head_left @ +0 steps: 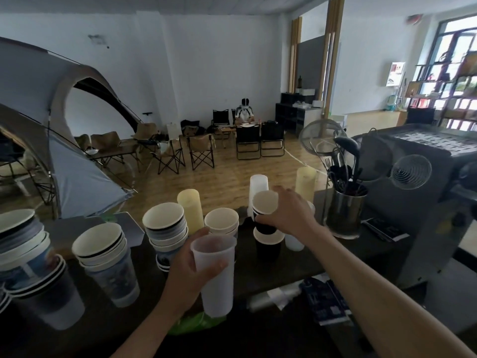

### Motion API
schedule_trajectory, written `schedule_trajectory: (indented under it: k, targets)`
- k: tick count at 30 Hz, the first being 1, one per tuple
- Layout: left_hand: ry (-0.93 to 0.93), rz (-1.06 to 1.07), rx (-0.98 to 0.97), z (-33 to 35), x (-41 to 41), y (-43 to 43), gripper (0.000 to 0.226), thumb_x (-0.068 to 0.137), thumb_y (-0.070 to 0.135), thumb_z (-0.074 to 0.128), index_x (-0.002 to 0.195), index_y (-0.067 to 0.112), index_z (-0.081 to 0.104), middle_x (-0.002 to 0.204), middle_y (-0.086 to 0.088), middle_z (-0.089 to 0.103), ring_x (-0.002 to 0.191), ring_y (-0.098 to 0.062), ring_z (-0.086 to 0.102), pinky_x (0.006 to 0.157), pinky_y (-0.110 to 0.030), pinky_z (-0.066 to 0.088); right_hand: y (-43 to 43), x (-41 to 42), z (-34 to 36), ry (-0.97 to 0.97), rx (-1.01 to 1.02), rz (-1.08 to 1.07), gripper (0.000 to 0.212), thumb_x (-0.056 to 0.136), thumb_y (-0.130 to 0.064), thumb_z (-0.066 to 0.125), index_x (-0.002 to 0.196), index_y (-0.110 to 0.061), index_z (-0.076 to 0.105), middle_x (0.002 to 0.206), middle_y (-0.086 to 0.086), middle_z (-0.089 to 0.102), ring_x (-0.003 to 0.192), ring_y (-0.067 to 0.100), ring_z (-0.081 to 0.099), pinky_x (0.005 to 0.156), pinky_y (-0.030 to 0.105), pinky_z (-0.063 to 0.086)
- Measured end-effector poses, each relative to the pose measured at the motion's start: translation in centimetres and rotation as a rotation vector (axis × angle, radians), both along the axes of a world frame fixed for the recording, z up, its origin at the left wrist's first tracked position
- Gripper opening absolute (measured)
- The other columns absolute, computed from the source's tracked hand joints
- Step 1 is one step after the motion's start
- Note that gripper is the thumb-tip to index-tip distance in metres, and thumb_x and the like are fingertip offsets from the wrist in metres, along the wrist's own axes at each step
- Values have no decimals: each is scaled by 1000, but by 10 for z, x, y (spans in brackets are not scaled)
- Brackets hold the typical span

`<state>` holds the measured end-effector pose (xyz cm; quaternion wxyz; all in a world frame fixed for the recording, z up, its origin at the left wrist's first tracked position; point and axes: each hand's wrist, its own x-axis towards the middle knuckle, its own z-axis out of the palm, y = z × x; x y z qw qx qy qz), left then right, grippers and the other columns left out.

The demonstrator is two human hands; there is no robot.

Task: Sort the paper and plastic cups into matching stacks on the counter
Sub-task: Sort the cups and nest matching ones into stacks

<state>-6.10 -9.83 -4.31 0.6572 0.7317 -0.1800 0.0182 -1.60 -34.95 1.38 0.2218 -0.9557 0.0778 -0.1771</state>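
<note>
Left hand grip: the left hand is wrapped around a frosted plastic cup, thumb near the rim, fingers curled across its front; the cup is upright and lifted, in front of the counter edge.
Right hand grip: the right hand grasps a black paper cup by its side, mouth tilted toward us, white inside showing.
Under the right hand: one more black paper cup stands on the counter, directly below the held one; whether the two touch I cannot tell.
Just behind: a translucent white plastic stack, and a second clear cup peeking out beside the wrist.
Yellowish plastic stacks: two, the left one behind the paper cups, the right one near the utensil holder.
Paper cup stacks left of the hands: four that I can count: far-left stack, printed blue stack, tall middle stack, and a short stack just behind the left hand's fingers.
Right side: one metal utensil holder filled with black utensils, beside a grey machine.
Below the counter: something green, partly hidden by the left forearm.
</note>
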Motion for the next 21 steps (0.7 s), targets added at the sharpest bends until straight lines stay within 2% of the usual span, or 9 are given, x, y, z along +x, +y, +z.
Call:
schedule_trajectory:
  k: [2,5,8,10,14,15,17,19,21]
  targets:
    - [-58,18,16,6,-1,1,89,56,46,79,136,21,48,117,27,66,106,6,63,75,-12,52,5,8,-15,53,-57,-7,84,68,-52,81,134,-14,46,125,6,58,110,23,58,80,31,45]
    - [-118,51,26,15,1,1,90,60,51,75,139,24,43,119,16,67,108,3,62,76,-13,52,9,14,-37,84,-61,19,78,71,-48,80,132,-14,46,128,8,56,111,23,59,85,32,50]
    - [-148,55,16,28,4,-4,78,63,52,74,132,26,47,118,9,68,106,0,64,75,-14,52,8,13,-52,130,-63,29,71,74,-49,78,130,-16,49,127,7,59,110,21,61,89,34,53]
    - [-181,51,18,40,7,-13,74,63,51,73,127,24,50,115,7,67,101,2,65,72,-13,52,9,11,-60,152,-47,43,71,74,-50,78,130,-17,50,127,4,60,111,21,61,90,34,53]
    - [-270,37,56,70,26,-45,84,64,55,73,135,16,49,114,9,65,96,-2,67,66,-17,54,15,2,-67,135,-12,94,61,82,-46,72,131,-18,48,131,3,59,116,19,58,93,34,50]
    - [-293,29,73,79,33,-57,85,64,58,73,135,19,48,115,9,65,95,-4,68,65,-17,55,17,-1,-68,128,16,97,63,82,-44,72,133,-17,46,133,4,57,119,20,57,95,35,49]
    - [-301,5,74,96,44,-82,89,62,59,76,137,21,48,115,7,65,93,-4,68,66,-20,57,21,-6,-68,144,126,58,82,74,-50,79,138,-19,39,135,3,54,123,22,54,99,37,49]
    - [-294,-7,47,111,55,-104,94,64,52,83,142,18,45,114,9,64,90,-1,68,67,-21,58,19,-13,-62,125,120,26,91,65,-56,82,139,-23,39,133,-1,55,121,21,55,95,34,50]
    - [-312,11,27,121,65,-119,89,72,43,83,145,17,40,115,11,60,91,1,66,66,-16,56,3,-22,-50,39,70,-2,72,69,-51,81,129,-25,52,122,-5,63,108,14,62,82,27,51]
